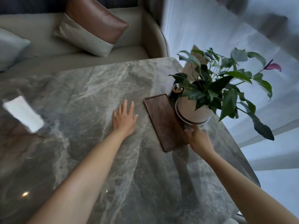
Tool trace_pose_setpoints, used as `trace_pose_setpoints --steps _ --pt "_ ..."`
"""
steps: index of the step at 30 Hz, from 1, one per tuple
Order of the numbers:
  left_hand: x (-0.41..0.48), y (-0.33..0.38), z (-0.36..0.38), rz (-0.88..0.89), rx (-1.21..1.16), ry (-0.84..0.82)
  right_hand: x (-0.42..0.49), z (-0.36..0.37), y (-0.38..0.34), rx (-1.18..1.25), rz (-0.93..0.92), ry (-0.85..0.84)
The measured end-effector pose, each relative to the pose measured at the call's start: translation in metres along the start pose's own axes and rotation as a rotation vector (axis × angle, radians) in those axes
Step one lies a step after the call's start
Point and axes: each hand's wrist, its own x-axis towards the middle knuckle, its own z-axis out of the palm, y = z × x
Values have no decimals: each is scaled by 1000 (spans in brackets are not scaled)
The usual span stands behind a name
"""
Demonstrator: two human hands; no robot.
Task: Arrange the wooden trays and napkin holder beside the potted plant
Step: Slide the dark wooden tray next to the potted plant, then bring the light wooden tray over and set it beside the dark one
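Head view: two bare forearms reach out over a grey marble bench (90, 88). The right hand (198, 139) is nearest, its fingers curled around the near right corner of a dark wooden tray (163, 120), thumb on the tray's edge. The tray lies flat, running away from that hand, its long right side just beside the potted plant (208, 94); whether they touch cannot be told. The plant's pale round pot stands just beyond the right hand's fingertips. The left hand (124, 118) lies flat and open on the bench, fingers spread, empty, left of the tray and apart from it. Beyond the tray's far end, against the pot, stands a small dark bottle (175, 92). Far left of the left hand lies a blurred white object (22, 113). Beyond the bench, a sofa holds a brown-and-cream cushion (90, 26).
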Motion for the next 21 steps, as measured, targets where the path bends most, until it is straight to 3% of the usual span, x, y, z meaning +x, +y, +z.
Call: trace_pose_setpoints --steps 4,9,21 --pt "-55 -46 -14 -41 -3 70 -18 10 -44 -101 -179 -51" --pt "-121 -117 -22 -231 34 52 -42 39 -118 -282 -550 -37" --pt "-284 -253 -36 -793 -125 292 -126 146 -284 -496 -983 -179"
